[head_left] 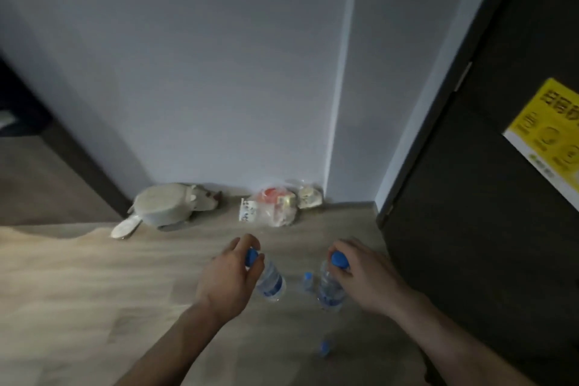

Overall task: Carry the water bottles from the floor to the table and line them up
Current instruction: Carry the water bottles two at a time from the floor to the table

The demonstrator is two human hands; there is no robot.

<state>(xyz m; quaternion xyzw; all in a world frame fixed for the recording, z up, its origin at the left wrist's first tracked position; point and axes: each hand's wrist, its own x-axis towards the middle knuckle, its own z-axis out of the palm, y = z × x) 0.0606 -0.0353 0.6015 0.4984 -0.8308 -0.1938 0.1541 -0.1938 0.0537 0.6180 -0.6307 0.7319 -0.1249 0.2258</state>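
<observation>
My left hand (230,276) grips a clear water bottle (271,282) by its blue cap, over the wooden floor. A second clear water bottle (329,291) hangs from my right hand (363,272), which also holds it at the blue cap. Between the two held bottles a third blue-capped bottle (307,281) stands on the floor. A fourth bottle (324,348) with a blue cap stands nearer to me, below my right forearm. No table is in view.
A grey wall corner rises ahead. At its foot lie a plush toy (170,207) and plastic bags of goods (274,208). A dark door (488,197) with a yellow notice (551,138) stands at the right. A dark frame edges the left.
</observation>
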